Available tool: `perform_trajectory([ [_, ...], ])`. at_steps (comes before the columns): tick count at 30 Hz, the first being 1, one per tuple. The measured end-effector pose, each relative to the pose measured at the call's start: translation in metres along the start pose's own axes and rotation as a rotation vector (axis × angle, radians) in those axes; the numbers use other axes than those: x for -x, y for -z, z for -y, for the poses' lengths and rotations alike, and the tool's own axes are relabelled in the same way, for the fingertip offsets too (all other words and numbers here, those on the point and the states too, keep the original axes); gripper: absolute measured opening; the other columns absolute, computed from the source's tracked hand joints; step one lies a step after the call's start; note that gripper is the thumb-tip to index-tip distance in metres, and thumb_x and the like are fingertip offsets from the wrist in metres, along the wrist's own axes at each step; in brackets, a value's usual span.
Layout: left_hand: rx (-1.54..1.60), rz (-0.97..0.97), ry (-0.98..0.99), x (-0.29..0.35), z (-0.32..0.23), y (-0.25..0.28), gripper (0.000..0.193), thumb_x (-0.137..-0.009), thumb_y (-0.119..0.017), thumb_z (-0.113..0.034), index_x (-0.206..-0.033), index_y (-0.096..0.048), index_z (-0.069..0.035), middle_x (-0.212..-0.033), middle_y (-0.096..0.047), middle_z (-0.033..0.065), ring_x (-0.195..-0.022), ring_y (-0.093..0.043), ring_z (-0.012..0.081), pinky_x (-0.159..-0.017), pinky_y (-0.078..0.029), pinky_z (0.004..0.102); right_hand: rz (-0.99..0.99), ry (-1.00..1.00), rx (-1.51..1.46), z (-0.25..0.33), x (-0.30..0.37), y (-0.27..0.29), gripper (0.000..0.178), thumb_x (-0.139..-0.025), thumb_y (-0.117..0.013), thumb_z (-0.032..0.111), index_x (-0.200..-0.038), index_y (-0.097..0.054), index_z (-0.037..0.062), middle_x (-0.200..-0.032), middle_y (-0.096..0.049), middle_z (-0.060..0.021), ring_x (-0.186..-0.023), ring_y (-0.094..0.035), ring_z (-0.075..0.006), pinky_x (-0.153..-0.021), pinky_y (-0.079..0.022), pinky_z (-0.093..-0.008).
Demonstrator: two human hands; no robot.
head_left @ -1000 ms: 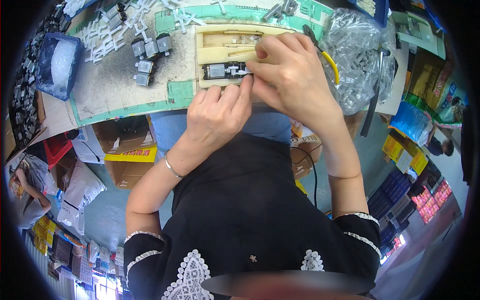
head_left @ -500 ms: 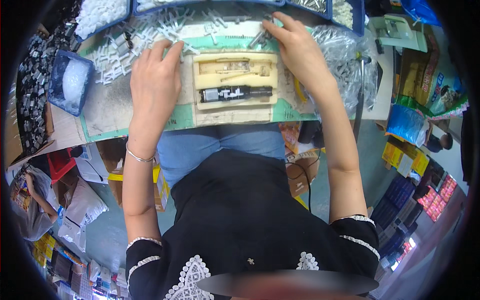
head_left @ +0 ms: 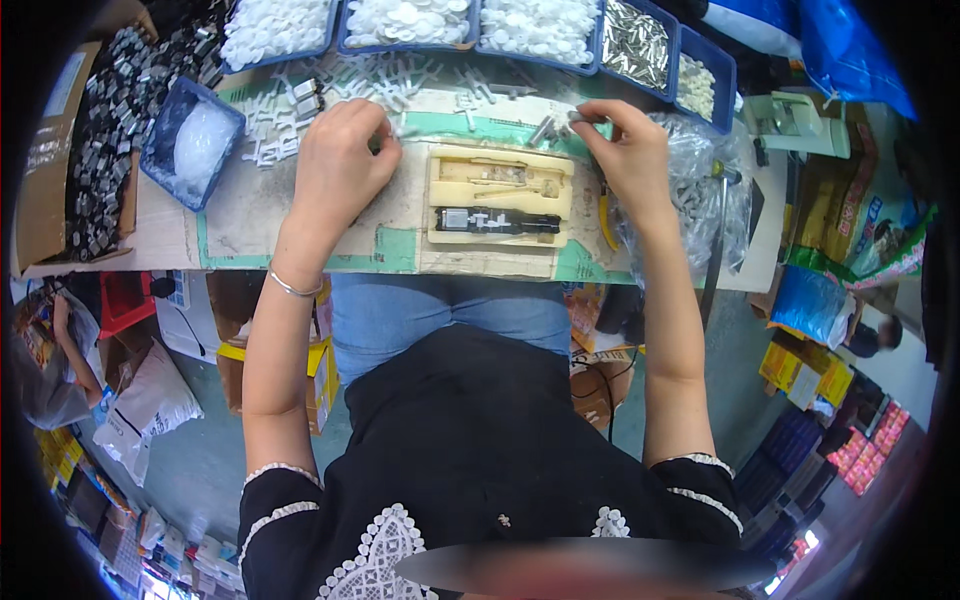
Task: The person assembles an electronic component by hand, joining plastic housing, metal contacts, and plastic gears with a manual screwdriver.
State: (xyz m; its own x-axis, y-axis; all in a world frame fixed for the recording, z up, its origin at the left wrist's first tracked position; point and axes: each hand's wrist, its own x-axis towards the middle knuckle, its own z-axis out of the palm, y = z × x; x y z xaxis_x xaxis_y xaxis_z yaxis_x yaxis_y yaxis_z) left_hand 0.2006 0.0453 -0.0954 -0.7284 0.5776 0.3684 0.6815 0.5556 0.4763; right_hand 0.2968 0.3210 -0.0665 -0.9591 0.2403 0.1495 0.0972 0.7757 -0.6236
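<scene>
A cream fixture block (head_left: 437, 190) lies on the bench with two recesses. Its nearer recess holds a black elongated assembly (head_left: 535, 222) with a silver motor and white parts on it; the farther one shows its bare bed. Left of the block, my left hand (head_left: 340, 160) is closed in a pinch, and what its fingertips hold, if anything, I cannot make out. Beyond the block's far right corner, my right hand (head_left: 635, 155) pinches a small grey piece (head_left: 576, 115). Beside those fingertips lies a short metal cylinder (head_left: 542, 131).
White branched plastic parts (head_left: 270, 130) are scattered along the far left. Blue bins (head_left: 480, 42) of white discs and metal pins line the back. A blue tub (head_left: 236, 125) and a box of small motors (head_left: 120, 110) stand left. A clear plastic bag (head_left: 700, 190) lies right.
Both hands have drawn back toward me. The right fingers have left the metal parts at the back with a small grey piece; the left fingers have curled tighter. The view has shifted, showing more bins.
</scene>
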Motion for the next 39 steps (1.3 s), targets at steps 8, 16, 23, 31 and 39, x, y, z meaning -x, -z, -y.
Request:
perform_trajectory([
  [8,0.203,-0.166,0.277,0.003,0.0,0.004,0.012,-0.068,-0.065,-0.007,-0.067,-0.056,0.0,-0.081,-0.064,0.0112,-0.077,-0.062,0.0276,-0.066,-0.049,0.0338,-0.002,-0.214,-0.78,0.017,0.028,-0.01,0.017,-0.078,-0.07,-0.002,-0.094,-0.067,-0.0007,-0.087,-0.063,-0.0036,-0.089,-0.058,-0.0083,-0.071,-0.05,-0.021],
  [16,0.621,-0.154,0.648,0.021,-0.017,0.023,0.01,-0.08,-0.065,-0.005,-0.086,-0.059,0.001,-0.07,-0.061,-0.0001,-0.064,-0.053,0.0025,-0.054,-0.04,0.0173,0.043,-0.123,-0.763,0.05,0.039,-0.022,0.018,-0.073,-0.072,-0.006,-0.09,-0.066,-0.0033,-0.097,-0.061,-0.0072,-0.085,-0.061,-0.011,-0.067,-0.053,-0.02],
  [23,0.62,-0.253,0.538,0.057,-0.023,0.057,0.023,-0.087,-0.054,0.003,-0.109,-0.061,0.005,-0.094,-0.061,0.0087,-0.074,-0.065,0.0141,-0.064,-0.052,0.0224,-0.003,0.007,-0.718,0.062,0.038,-0.035,0.011,-0.075,-0.071,-0.005,-0.085,-0.068,-0.0036,-0.095,-0.062,-0.0063,-0.08,-0.06,-0.0086,-0.062,-0.049,-0.0172],
  [31,0.186,-0.357,0.623,0.07,0.029,0.135,0.022,-0.088,-0.053,0.003,-0.11,-0.059,0.0,-0.088,-0.059,0.0086,-0.078,-0.062,0.0163,-0.068,-0.048,0.0261,0.046,0.087,-0.707,0.068,0.034,-0.034,0.026,-0.072,-0.073,-0.007,-0.096,-0.067,-0.0022,-0.099,-0.063,-0.0118,-0.082,-0.064,-0.0138,-0.066,-0.053,-0.0213],
  [39,-0.292,-0.116,0.182,0.045,0.081,0.135,0.018,-0.081,-0.055,0.006,-0.097,-0.063,0.001,-0.088,-0.06,0.0135,-0.081,-0.059,0.0296,-0.071,-0.047,0.0326,0.016,0.043,-0.8,0.08,0.027,-0.034,0.028,-0.073,-0.07,-0.01,-0.101,-0.064,-0.005,-0.106,-0.06,-0.0137,-0.086,-0.064,-0.0165,-0.074,-0.055,-0.0248],
])
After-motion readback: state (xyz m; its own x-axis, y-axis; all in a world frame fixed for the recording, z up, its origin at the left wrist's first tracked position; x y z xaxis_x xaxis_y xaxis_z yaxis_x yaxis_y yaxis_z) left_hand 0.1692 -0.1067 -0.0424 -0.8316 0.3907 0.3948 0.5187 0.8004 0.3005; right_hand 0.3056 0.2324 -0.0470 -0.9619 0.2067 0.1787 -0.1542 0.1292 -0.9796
